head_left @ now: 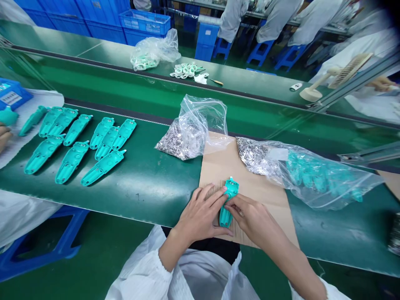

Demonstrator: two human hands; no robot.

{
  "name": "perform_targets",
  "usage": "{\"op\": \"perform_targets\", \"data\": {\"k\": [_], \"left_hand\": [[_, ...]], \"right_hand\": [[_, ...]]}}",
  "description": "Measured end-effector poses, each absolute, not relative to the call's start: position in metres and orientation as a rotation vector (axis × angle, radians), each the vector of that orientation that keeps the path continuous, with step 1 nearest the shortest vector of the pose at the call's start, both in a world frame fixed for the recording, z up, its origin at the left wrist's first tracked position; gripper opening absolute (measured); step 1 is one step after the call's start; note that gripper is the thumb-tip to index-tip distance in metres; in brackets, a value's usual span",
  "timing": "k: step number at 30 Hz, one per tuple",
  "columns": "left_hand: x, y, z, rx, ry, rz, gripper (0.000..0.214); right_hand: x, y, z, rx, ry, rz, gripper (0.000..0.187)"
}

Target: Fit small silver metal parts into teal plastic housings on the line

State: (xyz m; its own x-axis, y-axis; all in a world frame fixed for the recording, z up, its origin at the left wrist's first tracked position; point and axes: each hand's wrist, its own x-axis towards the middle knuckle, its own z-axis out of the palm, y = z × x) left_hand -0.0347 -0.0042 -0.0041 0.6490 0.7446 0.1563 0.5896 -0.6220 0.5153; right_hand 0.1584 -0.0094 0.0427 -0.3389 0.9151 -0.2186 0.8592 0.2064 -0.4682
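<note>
My left hand [200,212] and my right hand [250,218] both grip a teal plastic housing [229,204] that stands lengthwise on a sheet of brown cardboard [246,171]. My fingers cover its middle, while its top end and lower end show. To the left, several matching teal housings [71,161] lie in loose rows on the green conveyor belt [150,187]. Beyond my hands sit a clear bag of small silvery metal parts [184,135] and a second clear bag [321,177] holding teal pieces and silvery parts.
A co-worker's hand [3,137] rests at the far left near a white cloth and a blue box. Another belt behind holds a bag and pale-green parts. A small fan [340,77] and a co-worker's hand stand at the right; blue crates and stools lie beyond.
</note>
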Motion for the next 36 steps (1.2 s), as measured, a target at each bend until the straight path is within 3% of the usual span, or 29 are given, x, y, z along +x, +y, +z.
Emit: {"op": "perform_targets", "data": {"k": [7, 11, 13, 16, 18, 20, 22, 24, 29, 36], "left_hand": [[-0.035, -0.005, -0.003, 2.43, 1.05, 0.496, 0.094], [-0.035, -0.005, -0.002, 2.419, 1.066, 0.497, 0.092], [-0.035, -0.005, -0.002, 2.413, 1.074, 0.504, 0.093], [-0.033, -0.004, -0.001, 2.418, 1.093, 0.498, 0.092], [-0.033, -0.002, -0.001, 2.431, 1.106, 0.489, 0.09], [-0.032, -0.001, -0.002, 2.447, 1.112, 0.495, 0.089], [-0.032, 0.0, -0.003, 2.458, 1.113, 0.506, 0.088], [-0.032, -0.001, -0.003, 2.461, 1.116, 0.512, 0.087], [-0.032, -0.002, -0.004, 2.452, 1.151, 0.527, 0.086], [-0.032, -0.001, -0.003, 2.477, 1.142, 0.513, 0.081]], "right_hand": [[0.156, -0.01, 0.042, -1.742, -2.363, 0.763, 0.021], [0.166, -0.016, 0.067, -1.769, -2.277, 0.669, 0.027], [0.184, -0.02, 0.093, -1.857, -2.117, 0.426, 0.028], [0.227, -0.02, 0.126, -2.065, -1.646, -0.188, 0.033], [0.263, -0.014, 0.133, -2.217, -1.352, -0.351, 0.036], [0.295, -0.004, 0.128, -2.372, -1.293, -0.081, 0.034], [0.316, 0.007, 0.118, -2.323, -1.417, 0.452, 0.029], [0.323, 0.015, 0.11, -2.267, -1.478, 0.674, 0.025], [0.313, 0.012, 0.101, -2.427, -1.496, 0.675, 0.034], [0.303, 0.026, 0.064, -1.888, -1.932, 0.529, 0.054]]}}
